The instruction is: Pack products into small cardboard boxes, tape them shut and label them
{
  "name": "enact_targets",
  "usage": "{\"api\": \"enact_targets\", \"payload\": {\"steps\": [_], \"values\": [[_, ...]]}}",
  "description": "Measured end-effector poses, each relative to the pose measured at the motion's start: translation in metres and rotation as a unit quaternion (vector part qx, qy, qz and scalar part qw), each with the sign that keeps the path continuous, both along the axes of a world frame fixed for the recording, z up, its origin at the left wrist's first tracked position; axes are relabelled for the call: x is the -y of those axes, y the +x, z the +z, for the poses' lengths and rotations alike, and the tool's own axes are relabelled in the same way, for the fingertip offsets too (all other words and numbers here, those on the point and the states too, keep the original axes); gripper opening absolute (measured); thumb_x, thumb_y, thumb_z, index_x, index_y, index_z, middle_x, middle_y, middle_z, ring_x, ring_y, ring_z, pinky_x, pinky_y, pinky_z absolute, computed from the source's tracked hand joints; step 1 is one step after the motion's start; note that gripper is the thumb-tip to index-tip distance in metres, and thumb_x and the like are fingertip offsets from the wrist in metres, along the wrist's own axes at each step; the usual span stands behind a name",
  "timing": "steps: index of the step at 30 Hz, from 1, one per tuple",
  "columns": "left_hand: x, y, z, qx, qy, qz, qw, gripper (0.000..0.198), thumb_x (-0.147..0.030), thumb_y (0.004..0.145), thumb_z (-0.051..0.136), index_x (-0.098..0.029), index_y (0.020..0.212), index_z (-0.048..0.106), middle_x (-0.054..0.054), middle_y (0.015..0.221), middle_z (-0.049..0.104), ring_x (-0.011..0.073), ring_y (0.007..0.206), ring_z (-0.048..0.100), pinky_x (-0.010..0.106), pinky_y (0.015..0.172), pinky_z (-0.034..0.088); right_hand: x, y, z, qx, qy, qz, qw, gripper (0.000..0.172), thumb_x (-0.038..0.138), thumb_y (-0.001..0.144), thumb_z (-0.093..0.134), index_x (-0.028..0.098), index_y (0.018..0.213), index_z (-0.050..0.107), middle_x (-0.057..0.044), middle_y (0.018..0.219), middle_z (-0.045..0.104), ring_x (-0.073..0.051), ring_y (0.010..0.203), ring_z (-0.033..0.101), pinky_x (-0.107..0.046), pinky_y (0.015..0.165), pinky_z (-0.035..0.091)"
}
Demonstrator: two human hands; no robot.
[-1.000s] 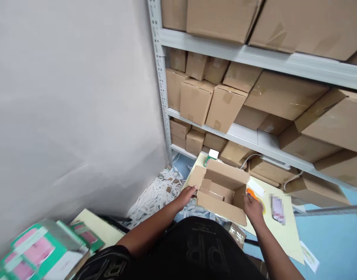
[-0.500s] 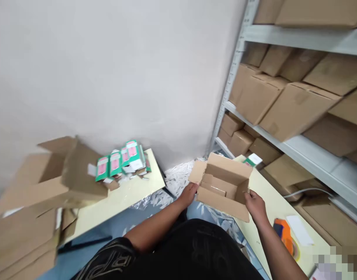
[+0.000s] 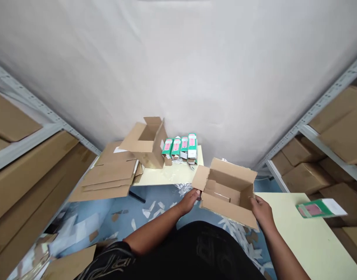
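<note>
Held out in front of my body is an open cardboard box (image 3: 229, 213), tilted, its flaps spread outward. Through its top I see bare brown cardboard, with a strip of shiny tape across the inner bottom. My left hand (image 3: 190, 200) grips the box at its left side, thumb on the near-left corner. At the opposite end, my right hand (image 3: 261, 212) closes around the right edge, its fingertips partly hidden by the cardboard. The box hangs over the gap between two tables, touching neither as far as I can see.
Against the wall, a cream table (image 3: 155, 177) bears another open carton (image 3: 155, 157), flattened cardboard (image 3: 108, 175) and several green-and-pink packets (image 3: 176, 147). On the right table (image 3: 295, 233) lies a green packet (image 3: 312, 209). Shelves of cartons flank both sides; paper scraps (image 3: 155, 210) litter the blue floor.
My view has swung left, bringing the left shelf into sight and the wall table toward the middle. Both hands keep hold of the cardboard box, which has turned along with my body.
</note>
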State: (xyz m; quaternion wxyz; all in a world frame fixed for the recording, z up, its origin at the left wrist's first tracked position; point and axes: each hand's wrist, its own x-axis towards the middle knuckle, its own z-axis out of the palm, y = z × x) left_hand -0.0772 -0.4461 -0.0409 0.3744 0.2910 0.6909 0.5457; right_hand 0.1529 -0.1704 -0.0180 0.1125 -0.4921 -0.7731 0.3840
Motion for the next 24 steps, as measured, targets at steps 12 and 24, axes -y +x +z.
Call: {"api": "enact_targets", "payload": {"steps": [12, 24], "values": [[0.171, -0.234, 0.066, -0.252, -0.057, 0.13, 0.957, 0.035, -0.043, 0.095, 0.052, -0.02, 0.102, 0.076, 0.005, 0.101, 0.078, 0.023, 0.095, 0.068, 0.031, 0.087, 0.052, 0.131, -0.16, -0.009, 0.068, 0.05, 0.06, 0.995, 0.048, 0.058, 0.079, 0.043, 0.022, 0.082, 0.075, -0.012, 0.08, 0.077, -0.032, 0.083, 0.07, -0.033, 0.064, 0.045], [0.099, -0.483, 0.093, -0.329, -0.247, 0.085, 0.908, 0.024, -0.024, 0.08, 0.077, -0.012, 0.1, 0.073, 0.016, 0.109, 0.075, 0.0305, 0.105, 0.066, 0.039, 0.094, 0.047, 0.191, -0.237, -0.006, 0.063, 0.035, 0.084, 0.994, 0.041, 0.055, 0.081, 0.043, 0.024, 0.074, 0.07, -0.009, 0.074, 0.075, -0.029, 0.079, 0.07, -0.032, 0.063, 0.045]]}}
